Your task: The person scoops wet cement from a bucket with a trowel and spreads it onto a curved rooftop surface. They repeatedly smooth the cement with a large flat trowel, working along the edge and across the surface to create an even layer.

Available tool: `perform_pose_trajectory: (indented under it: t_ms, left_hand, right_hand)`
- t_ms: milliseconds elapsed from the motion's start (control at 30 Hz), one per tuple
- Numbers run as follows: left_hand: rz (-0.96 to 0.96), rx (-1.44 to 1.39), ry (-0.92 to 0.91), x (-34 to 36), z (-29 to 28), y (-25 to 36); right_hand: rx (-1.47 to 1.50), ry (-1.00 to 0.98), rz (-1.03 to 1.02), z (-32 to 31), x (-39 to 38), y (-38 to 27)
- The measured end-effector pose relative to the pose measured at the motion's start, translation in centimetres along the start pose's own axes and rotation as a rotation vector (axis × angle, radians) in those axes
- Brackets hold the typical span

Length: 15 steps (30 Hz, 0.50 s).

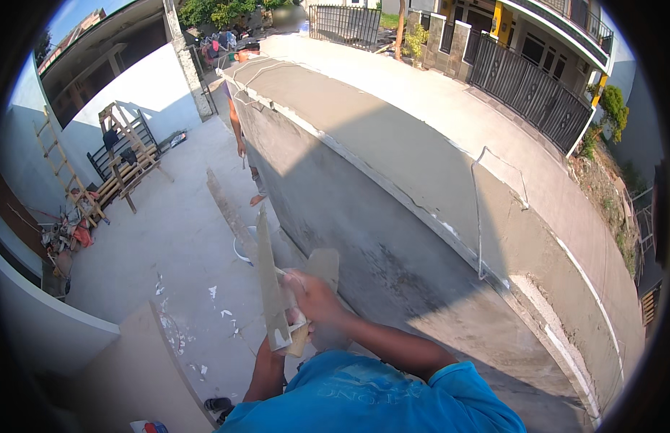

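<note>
A long, narrow plastering board (270,278), smeared grey, stands tilted up in front of my body. My left hand (295,317) grips it low down and is largely hidden behind it and my right arm. My right hand (314,297) is closed, its fingers curled beside the board's edge; what it holds is hidden. Just beyond that hand shows a flat grey piece (324,265), whose kind I cannot make out. A yellowish block (299,340) sits by the board's lower end.
A plastered wall (335,209) with a broad top runs along my right, with bent wire (480,216) on it. Another person's arm (237,130) and foot show at its far end. A plank (230,209) and white bucket rim (241,245) lie ahead; a ladder (64,166) leans left.
</note>
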<state>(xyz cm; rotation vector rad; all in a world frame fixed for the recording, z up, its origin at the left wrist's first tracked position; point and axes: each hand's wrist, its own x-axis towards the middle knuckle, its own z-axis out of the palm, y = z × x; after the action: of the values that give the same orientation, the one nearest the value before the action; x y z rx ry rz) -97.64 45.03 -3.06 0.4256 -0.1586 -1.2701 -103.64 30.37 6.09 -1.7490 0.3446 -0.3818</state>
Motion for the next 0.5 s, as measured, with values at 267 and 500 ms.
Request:
perform_pose_trajectory:
  t_ms: [267,500]
  left_hand:
    - [0.058,0.279,0.055,0.7,2.9,1.1]
    - [0.209,0.254,-0.112,1.7,-0.3,-0.6]
  right_hand:
    - [0.105,0.218,0.352,-2.5,-5.5,6.8]
    - [0.898,-0.114,0.663,-1.7,-5.5,8.1]
